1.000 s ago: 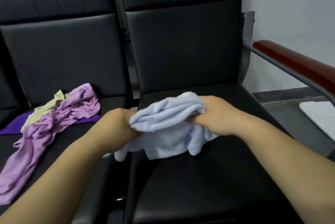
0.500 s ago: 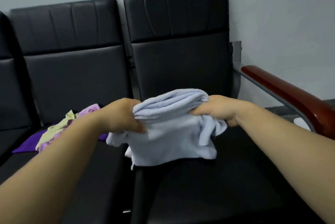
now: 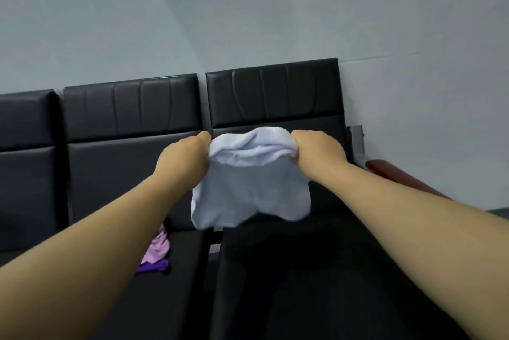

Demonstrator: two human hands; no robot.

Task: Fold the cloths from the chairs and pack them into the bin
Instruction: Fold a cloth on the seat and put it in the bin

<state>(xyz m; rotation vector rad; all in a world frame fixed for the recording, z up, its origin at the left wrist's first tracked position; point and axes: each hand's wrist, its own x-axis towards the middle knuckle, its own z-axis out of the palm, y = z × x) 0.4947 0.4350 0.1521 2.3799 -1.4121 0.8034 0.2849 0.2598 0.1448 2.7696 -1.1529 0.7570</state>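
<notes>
Left hand: clenched on the left end of the light blue cloth, fingers curled round the bunched top edge, forearm stretched out from the lower left.
Right hand: grasping the right end of the same top edge, knuckles up, fingers wrapped into the fabric.
Light blue cloth: held up in the air between the two hands, in front of the backrest of the right chair. The top edge is gathered in soft layered folds. The rest hangs down loose, its lower hem uneven (two rounded corners sag lower than the middle).
Right chair: black padded seat and back. Most of the seat shows bare under the arms.
Armrest: red-brown, on the far right side of the right chair, partly hidden behind the right forearm.
Middle chair: black, just beside the right chair, with cloths lying on its seat.
Lilac cloth: crumpled on the middle chair's seat, mostly hidden by the left forearm.
Purple cloth: a darker scrap touching the lilac one, at its near side.
Left chair: only part of the black backrest shows at the frame's edge.
Wall: plain pale grey, behind the row of chairs.
</notes>
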